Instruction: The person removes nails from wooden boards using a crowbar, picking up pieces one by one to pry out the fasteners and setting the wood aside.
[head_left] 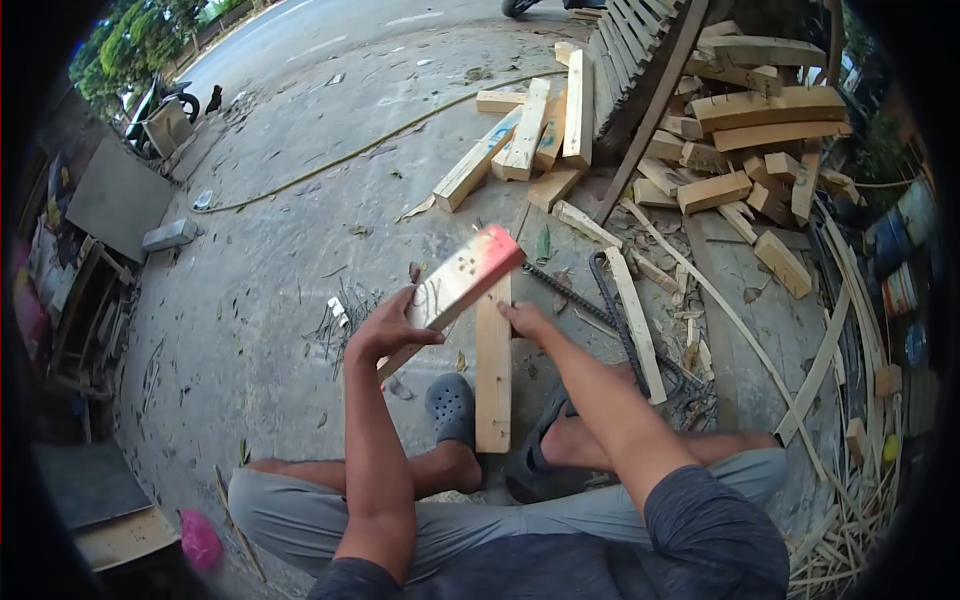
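My left hand (pixel 383 328) grips a squared wooden block (pixel 452 283), thumb along its near side. The block is tilted, with a red-painted far end, several small dark holes and dark curved marks on its face. Below it, a long pale wooden plank (pixel 493 385) extends between my feet. My right hand (pixel 526 320) is closed at the plank's right edge, near its upper part; its fingertips are partly hidden. Just right of that hand are a dark ribbed metal bar (pixel 568 292) and a bent black bar (pixel 612 305).
Several timber offcuts (pixel 520 140) lie ahead, and a larger pile of nail-studded wood (pixel 770 105) rises at right beside a slatted panel (pixel 632 50). Thin wood strips (pixel 835 545) lie lower right. A yellowish hose (pixel 330 168) crosses the concrete; a pink bag (pixel 200 540) is lower left.
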